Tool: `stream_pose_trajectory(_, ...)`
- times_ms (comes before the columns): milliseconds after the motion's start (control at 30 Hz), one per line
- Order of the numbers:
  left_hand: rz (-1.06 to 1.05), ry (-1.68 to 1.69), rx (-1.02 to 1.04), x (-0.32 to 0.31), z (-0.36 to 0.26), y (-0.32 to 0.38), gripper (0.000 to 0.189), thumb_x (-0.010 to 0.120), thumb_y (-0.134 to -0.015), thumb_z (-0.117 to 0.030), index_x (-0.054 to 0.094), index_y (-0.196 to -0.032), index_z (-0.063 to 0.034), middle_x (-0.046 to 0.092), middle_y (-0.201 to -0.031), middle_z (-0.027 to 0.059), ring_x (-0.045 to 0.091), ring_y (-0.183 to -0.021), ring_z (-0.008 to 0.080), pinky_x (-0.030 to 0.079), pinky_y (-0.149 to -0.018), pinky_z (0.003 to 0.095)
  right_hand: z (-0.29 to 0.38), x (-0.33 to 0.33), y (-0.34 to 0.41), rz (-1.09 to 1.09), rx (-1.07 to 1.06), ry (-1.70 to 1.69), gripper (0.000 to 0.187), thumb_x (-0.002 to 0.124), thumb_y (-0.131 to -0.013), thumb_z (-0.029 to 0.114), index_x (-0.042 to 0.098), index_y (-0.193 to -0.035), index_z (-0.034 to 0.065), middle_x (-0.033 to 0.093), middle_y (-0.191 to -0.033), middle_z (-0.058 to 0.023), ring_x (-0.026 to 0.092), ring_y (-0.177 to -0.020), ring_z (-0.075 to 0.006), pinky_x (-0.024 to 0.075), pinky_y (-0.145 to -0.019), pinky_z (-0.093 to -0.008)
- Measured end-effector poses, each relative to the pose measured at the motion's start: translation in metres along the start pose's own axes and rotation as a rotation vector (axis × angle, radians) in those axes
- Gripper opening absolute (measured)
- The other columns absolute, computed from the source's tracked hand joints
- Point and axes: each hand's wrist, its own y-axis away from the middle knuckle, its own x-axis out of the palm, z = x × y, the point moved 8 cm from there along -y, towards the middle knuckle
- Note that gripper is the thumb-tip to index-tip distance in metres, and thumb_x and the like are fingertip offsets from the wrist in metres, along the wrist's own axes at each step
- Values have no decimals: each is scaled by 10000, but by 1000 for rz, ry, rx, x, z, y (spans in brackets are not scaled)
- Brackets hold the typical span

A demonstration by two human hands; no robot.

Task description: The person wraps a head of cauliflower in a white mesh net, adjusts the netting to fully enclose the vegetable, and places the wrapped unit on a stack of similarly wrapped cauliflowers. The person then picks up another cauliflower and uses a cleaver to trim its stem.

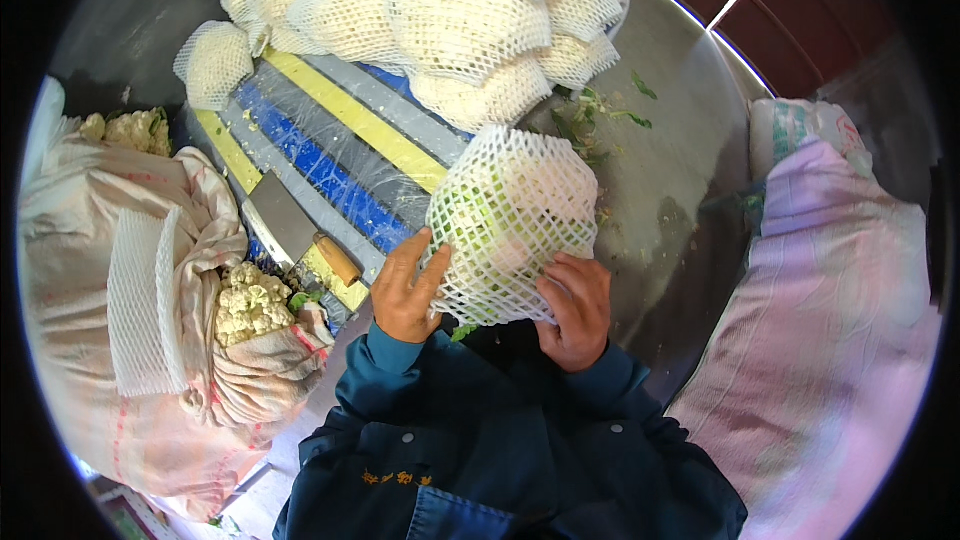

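Note:
A cauliflower head in a white foam net sleeve point(517, 225) is held between both hands in front of the person's chest, with green leaf parts showing through the mesh. My left hand point(409, 289) grips the lower left edge of the net with thumb and fingers. On the lower right edge, my right hand point(577, 307) has its fingers curled on the mesh. A cleaver with a wooden handle point(337, 259) lies to the left on a striped blue, yellow and grey woven sheet point(330, 172). The underside of the held head is hidden.
Several netted cauliflowers point(465, 22) are piled beyond the hands, one point(216, 64) at their left. A cloth-covered heap point(75, 240) on the left bears empty foam nets point(142, 307) and a bare cauliflower point(251, 304). Leaf scraps point(581, 120) lie at the right, before a cloth-covered sack point(817, 277).

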Motion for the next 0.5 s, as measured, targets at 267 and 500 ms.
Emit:
stream_pose_trajectory(267,4,28,23,7,0,9,749,701,-625,131,623,-1342,-70,531,-1409,247,566,-1242,441,503,-990,474,-8,-20,48,-103,156,93,508,679,-564,-54,653,-1064,35,622,-1138,-172,615,-1061,-402,489,-864,-493)
stream_pose_trajectory(500,69,66,-27,20,5,24,742,664,-686,113,567,-1400,-66,430,-1507,248,485,-1332,451,465,-1042,469,-30,-19,89,-75,229,44,458,685,-572,-94,657,-1013,27,608,-957,-148,626,-760,-334,512,-623,-402)
